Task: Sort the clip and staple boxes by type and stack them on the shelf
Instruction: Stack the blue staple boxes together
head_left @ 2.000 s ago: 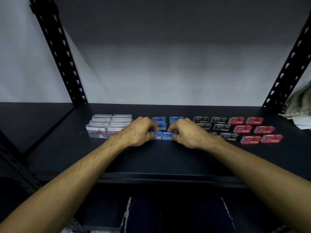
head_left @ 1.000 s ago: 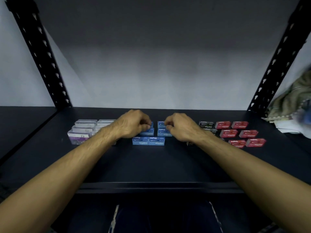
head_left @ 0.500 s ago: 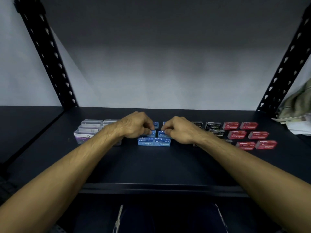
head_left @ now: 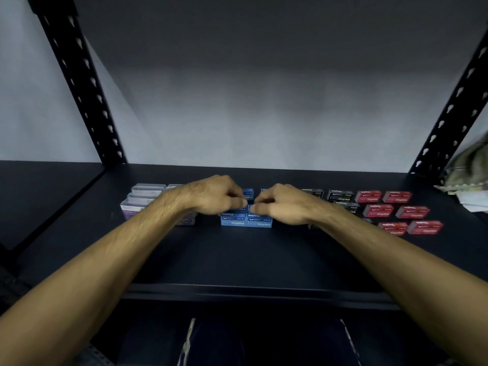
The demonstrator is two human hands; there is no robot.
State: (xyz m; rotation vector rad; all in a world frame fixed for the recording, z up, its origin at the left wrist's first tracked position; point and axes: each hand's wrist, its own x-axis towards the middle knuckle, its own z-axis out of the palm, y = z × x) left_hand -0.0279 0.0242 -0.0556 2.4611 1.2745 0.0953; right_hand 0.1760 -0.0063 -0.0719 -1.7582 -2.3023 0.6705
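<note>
On the dark shelf (head_left: 237, 260) the boxes lie in groups: clear paper clip boxes (head_left: 144, 196) on the left, blue staple boxes (head_left: 245, 223) in the middle, black staple boxes (head_left: 340, 196), then red staple boxes (head_left: 380, 210) on the right. My left hand (head_left: 214, 196) and my right hand (head_left: 282, 204) meet over the blue group. Each pinches a blue box just behind the front pair, with the fingers curled. Both hands hide most of those two boxes. Further blue boxes show behind the knuckles.
Perforated black uprights stand at the back left (head_left: 87, 101) and back right (head_left: 449, 114). A crumpled cloth (head_left: 470, 167) lies past the right upright. The shelf's front lip (head_left: 250, 291) runs under my forearms.
My hands left the front pair of blue boxes and moved back to the pair behind. They now hold that pair close behind the front pair.
</note>
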